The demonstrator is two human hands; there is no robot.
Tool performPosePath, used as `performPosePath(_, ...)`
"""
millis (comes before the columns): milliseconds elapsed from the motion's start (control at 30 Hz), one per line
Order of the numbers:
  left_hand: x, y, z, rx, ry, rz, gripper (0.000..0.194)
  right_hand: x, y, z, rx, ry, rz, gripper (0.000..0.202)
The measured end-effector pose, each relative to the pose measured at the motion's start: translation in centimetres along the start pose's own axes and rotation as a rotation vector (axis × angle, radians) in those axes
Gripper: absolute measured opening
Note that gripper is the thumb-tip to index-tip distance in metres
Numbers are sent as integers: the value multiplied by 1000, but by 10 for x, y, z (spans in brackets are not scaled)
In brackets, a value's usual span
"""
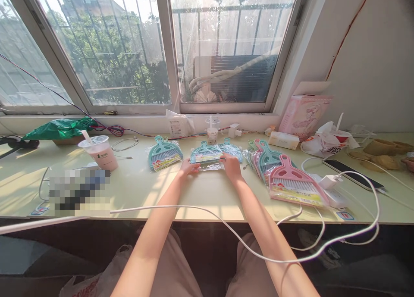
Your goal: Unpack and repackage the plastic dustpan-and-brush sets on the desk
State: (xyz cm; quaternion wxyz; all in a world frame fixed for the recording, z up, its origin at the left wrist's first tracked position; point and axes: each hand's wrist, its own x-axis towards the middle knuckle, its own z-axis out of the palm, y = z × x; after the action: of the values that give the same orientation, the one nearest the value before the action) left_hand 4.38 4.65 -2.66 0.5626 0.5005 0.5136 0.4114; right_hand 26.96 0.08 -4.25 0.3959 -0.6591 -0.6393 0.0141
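A teal mini dustpan-and-brush set (206,151) in clear plastic wrap lies on the table in front of me. My left hand (188,167) grips its lower left corner, and my right hand (230,165) holds its right side, fingers curled at the edge. Just behind my right hand is a second wrapped teal set (232,148), partly covered. Another teal dustpan set (165,154) rests to the left, apart from my hands. On the right, several wrapped sets overlap in a row, with a pink dustpan set (295,181) on top at the near end.
A pink drink cup (102,154) stands left, near a blurred-out item (79,191). Another cup (212,131) stands behind the held set. A white cable (207,213) hangs across my forearms. At right lie a phone (354,175) and a charger (330,182). Windows (226,47) rise behind.
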Motion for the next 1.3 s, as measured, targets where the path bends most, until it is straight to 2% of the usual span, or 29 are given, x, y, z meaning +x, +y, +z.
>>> performPosePath(400,3,-4,4,13,86,24,27,2,6,4,121,23,-11,19)
performPosePath(533,5,-3,1,6,104,-2,27,6,8,1,331,-14,26,27)
performPosePath(667,3,-1,-5,-14,111,-12,27,9,9,-1,654,-118,78,38)
performPosePath(733,1,-1,-8,-25,101,-22,25,9,10,-3,740,-141,88,44)
performPosePath(833,-2,0,-11,-37,84,-38,22,9,14,-6,625,-143,36,50)
performPosePath(967,-4,2,-12,-40,59,-72,19,6,20,-6,233,-103,-120,60)
performPosePath(1033,-3,3,-13,-18,52,-86,18,5,22,-4,99,-69,-161,55)
performPosePath(1167,0,4,-16,43,27,-90,21,7,24,0,82,-45,-171,30)
performPosePath(1300,6,2,-16,85,-27,-87,19,9,24,3,163,-51,-182,48)
